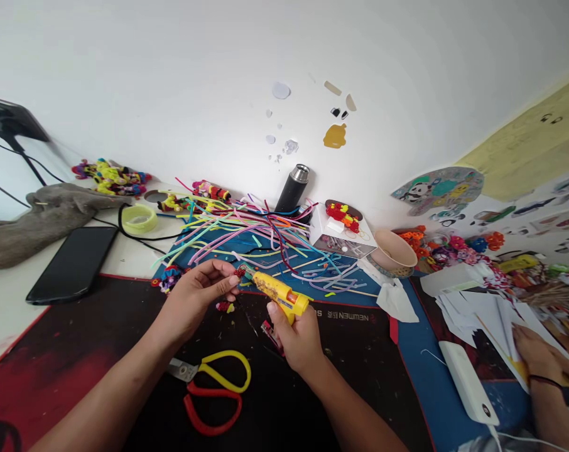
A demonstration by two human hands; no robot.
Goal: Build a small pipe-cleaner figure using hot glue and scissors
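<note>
A yellow glue gun [277, 292] is gripped in my right hand [298, 339], its nozzle pointing up and left. My left hand [202, 292] pinches a small dark red fuzzy piece [240, 272] right at the nozzle. Below the hands, on the dark mat [138, 376], lie scissors [216, 389] with one yellow and one red handle. A small red and yellow fuzzy piece [225, 307] rests between my hands. Just left of the glue gun's grip is a small red object [271, 334], partly hidden by my right hand.
Colourful pipe cleaners [247, 229] spread behind the hands, near a black thermos [292, 188], a white box [338, 235] and a pink bowl [394, 250]. A phone [72, 263] and green tape [139, 218] lie left. Another person's hand [539, 351] touches papers at right, beside a white device [468, 382].
</note>
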